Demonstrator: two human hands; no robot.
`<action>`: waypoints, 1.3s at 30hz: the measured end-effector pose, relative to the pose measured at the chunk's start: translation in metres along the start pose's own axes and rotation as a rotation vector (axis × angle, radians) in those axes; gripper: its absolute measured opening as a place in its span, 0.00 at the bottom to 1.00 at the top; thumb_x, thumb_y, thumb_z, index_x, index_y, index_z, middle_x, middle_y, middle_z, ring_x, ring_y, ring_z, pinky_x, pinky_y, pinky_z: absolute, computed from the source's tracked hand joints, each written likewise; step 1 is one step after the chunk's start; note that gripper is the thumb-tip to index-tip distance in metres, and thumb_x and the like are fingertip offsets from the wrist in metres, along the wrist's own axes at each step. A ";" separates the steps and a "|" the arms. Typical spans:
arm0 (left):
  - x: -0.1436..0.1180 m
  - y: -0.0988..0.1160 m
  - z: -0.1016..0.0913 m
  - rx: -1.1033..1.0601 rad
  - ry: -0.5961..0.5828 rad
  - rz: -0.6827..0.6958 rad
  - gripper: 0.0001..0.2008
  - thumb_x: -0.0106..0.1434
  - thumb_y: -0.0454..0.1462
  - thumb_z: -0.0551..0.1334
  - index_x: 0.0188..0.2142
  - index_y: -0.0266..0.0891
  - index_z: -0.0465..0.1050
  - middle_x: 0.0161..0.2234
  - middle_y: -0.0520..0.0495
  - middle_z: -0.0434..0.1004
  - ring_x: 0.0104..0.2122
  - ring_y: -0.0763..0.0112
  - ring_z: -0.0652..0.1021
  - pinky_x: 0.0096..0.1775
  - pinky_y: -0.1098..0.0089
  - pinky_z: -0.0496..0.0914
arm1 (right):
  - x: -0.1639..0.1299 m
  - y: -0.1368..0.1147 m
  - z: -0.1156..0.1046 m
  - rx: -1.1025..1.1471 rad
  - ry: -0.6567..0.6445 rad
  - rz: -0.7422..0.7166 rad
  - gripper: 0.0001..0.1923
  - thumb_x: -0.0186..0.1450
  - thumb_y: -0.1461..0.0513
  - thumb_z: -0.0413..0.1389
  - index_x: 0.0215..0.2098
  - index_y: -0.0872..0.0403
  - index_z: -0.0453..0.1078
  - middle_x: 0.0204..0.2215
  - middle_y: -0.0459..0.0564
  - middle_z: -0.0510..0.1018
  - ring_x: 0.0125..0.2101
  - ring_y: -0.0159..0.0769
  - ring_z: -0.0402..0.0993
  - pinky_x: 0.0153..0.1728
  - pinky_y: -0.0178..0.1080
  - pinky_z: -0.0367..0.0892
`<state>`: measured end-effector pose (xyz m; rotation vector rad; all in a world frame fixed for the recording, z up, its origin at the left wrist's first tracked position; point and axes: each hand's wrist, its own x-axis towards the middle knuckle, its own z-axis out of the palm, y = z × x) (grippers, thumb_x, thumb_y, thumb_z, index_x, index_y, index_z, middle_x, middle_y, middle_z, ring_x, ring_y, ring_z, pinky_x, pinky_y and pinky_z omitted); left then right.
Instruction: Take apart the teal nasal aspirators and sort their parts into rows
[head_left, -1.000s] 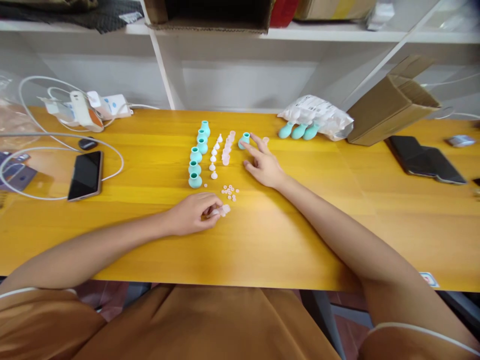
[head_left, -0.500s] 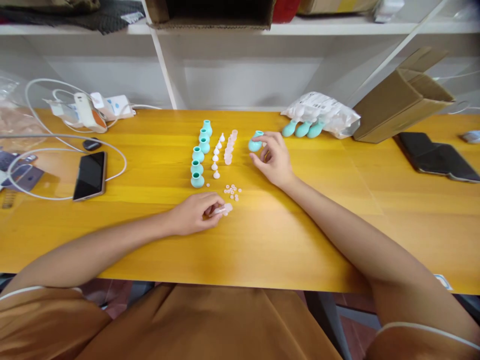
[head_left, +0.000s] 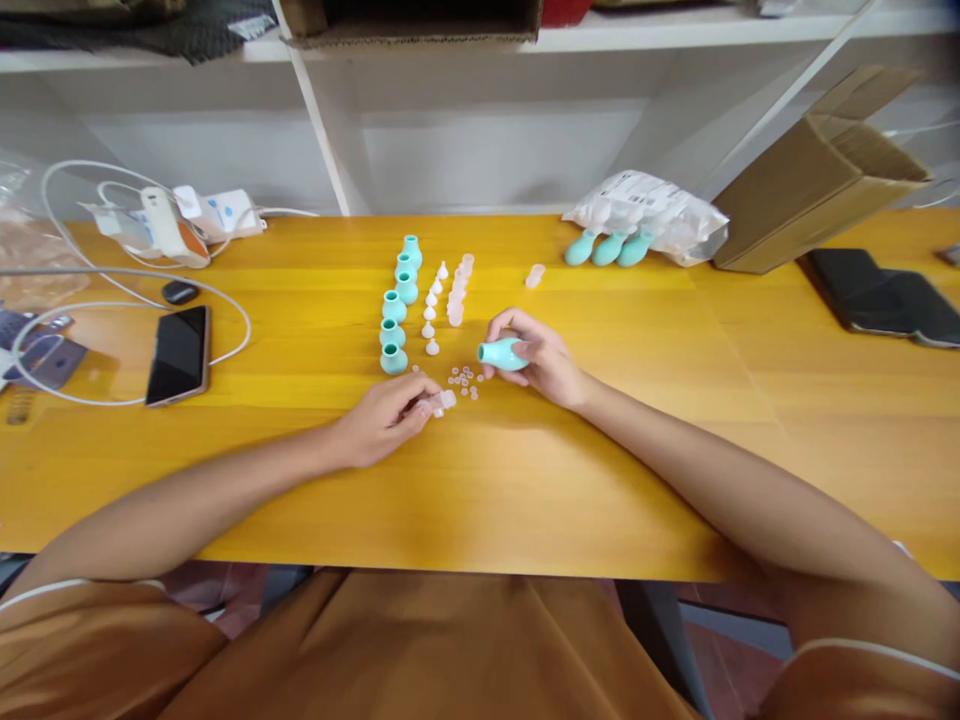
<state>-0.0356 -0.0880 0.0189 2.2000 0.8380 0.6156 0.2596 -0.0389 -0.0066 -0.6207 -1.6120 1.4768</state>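
Observation:
My right hand (head_left: pixel 546 365) is closed around a teal rubber bulb (head_left: pixel 496 353), tipped on its side above the table with its open mouth facing left. Between the fingertips of my left hand (head_left: pixel 386 418) is a small translucent plastic piece (head_left: pixel 448 399); its exact shape is partly hidden. Several small pale rings (head_left: pixel 464 378) lie scattered between the hands. Beyond my left hand stand a column of open teal bulbs (head_left: pixel 394 306), a column of white pointed nozzles (head_left: pixel 428 329) and a column of translucent cups (head_left: pixel 455 315). One separate translucent cup (head_left: pixel 535 276) stands behind my right hand.
Three teal bulbs with white tops (head_left: pixel 580 248) lie against a clear plastic bag (head_left: pixel 686 225) at the back right, beside a cardboard box (head_left: pixel 817 190) and a dark phone case (head_left: pixel 862 290). A phone (head_left: pixel 178 355), white cables and chargers (head_left: pixel 172 225) occupy the left.
My right hand has lifted the teal bulb and brought it nearer, tipping it sideways. The lone translucent cup behind it now shows. My left hand has shifted slightly with its plastic piece.

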 end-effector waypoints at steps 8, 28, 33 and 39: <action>0.001 -0.002 0.001 -0.001 -0.018 0.047 0.15 0.83 0.47 0.58 0.51 0.41 0.79 0.37 0.49 0.78 0.34 0.68 0.75 0.41 0.69 0.70 | -0.015 -0.010 0.029 -0.101 -0.001 0.022 0.24 0.78 0.40 0.60 0.43 0.51 0.70 0.32 0.45 0.78 0.27 0.32 0.75 0.28 0.36 0.68; 0.000 -0.010 0.002 -0.032 -0.142 0.053 0.16 0.83 0.47 0.60 0.55 0.45 0.85 0.44 0.46 0.88 0.41 0.65 0.85 0.47 0.68 0.76 | -0.027 -0.012 0.036 -0.658 -0.071 -0.389 0.09 0.83 0.60 0.48 0.48 0.48 0.70 0.38 0.49 0.83 0.34 0.37 0.80 0.38 0.39 0.75; 0.001 -0.009 0.002 -0.034 -0.176 0.061 0.16 0.84 0.46 0.59 0.54 0.47 0.86 0.46 0.47 0.89 0.41 0.66 0.85 0.47 0.68 0.76 | -0.027 -0.010 0.035 -0.754 -0.100 -0.490 0.08 0.81 0.63 0.48 0.49 0.47 0.69 0.35 0.49 0.83 0.30 0.36 0.79 0.33 0.38 0.74; -0.001 -0.012 0.001 -0.061 -0.198 0.081 0.16 0.84 0.46 0.59 0.54 0.45 0.86 0.47 0.46 0.89 0.45 0.64 0.87 0.50 0.68 0.76 | -0.024 -0.006 0.036 -0.911 -0.100 -0.679 0.07 0.78 0.66 0.51 0.49 0.47 0.67 0.33 0.48 0.83 0.26 0.37 0.76 0.28 0.38 0.71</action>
